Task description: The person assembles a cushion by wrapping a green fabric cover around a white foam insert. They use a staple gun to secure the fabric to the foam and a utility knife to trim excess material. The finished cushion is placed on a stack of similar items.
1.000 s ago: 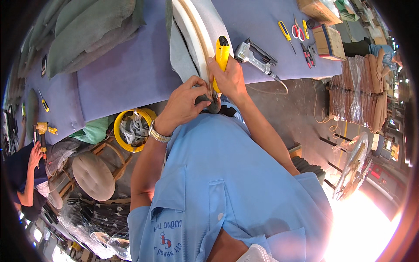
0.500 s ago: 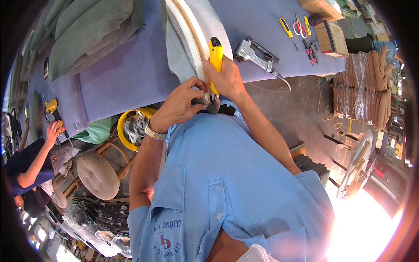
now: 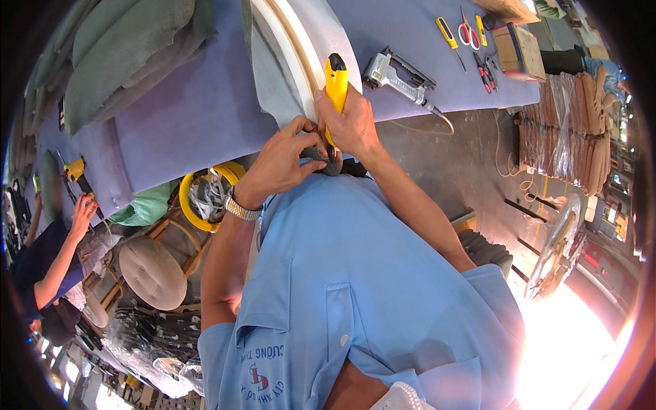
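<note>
My right hand point(image 3: 350, 123) is wrapped round a yellow utility knife point(image 3: 336, 85), its blade end pointing down toward me. Close beside it, my left hand point(image 3: 283, 164) pinches the grey fabric point(image 3: 320, 166) at the near end of a curved frame piece. That curved piece point(image 3: 295, 55), with a white edge and a tan strip, runs away from me over the table on pale grey fabric point(image 3: 268, 82). The knife tip is down at the fabric near my left fingers; whether it touches is hard to see.
On the blue-covered table point(image 3: 184, 116) lie a staple gun point(image 3: 400, 76) with a hose, scissors point(image 3: 468, 35), a screwdriver point(image 3: 447, 34) and pliers point(image 3: 483, 74). Grey covers point(image 3: 137, 55) are piled at left. Below the edge stands a yellow-rimmed bucket point(image 3: 188, 205); a co-worker's hand point(image 3: 83, 210) is at far left.
The knife and my right hand have shifted slightly down and left. My left hand keeps its pinch on the fabric. At far left the co-worker's hand and yellow tool have moved a little.
</note>
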`<state>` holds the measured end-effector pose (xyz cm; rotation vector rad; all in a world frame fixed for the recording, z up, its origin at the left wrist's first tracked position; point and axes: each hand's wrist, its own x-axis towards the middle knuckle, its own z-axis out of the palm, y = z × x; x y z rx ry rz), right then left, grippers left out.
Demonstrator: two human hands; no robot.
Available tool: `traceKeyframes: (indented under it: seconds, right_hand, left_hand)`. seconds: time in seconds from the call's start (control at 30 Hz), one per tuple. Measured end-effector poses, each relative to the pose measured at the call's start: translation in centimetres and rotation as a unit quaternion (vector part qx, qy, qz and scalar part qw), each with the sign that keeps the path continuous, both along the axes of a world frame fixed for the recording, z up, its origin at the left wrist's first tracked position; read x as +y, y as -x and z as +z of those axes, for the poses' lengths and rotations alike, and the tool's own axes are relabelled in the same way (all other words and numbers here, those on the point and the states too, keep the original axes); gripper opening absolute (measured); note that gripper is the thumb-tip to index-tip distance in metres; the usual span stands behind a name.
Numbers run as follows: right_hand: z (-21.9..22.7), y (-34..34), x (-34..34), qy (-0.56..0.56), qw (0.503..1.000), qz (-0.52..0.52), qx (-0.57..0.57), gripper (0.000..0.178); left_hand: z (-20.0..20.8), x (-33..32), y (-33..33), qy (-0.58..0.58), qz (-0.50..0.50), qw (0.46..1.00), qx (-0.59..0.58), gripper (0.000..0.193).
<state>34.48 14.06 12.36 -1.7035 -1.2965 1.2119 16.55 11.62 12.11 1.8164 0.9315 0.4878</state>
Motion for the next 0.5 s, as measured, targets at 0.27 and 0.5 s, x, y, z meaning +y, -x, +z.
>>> traceKeyframes:
  seconds: [0.27, 0.5]
  right_hand:
    - [-0.7, 0.1, -0.7, -0.016, 0.998, -0.052, 0.027, 0.031]
    - [-0.9, -0.3, 1.1, -0.051, 0.996, -0.019, -0.072, 0.049]
  left_hand:
    - [-1.4, 0.5, 0.3, -0.071, -0.043, 0.996, 0.014, 0.02]
    - [-1.1, 1.3, -0.2, -0.066, -0.05, 0.997, 0.001, 0.023]
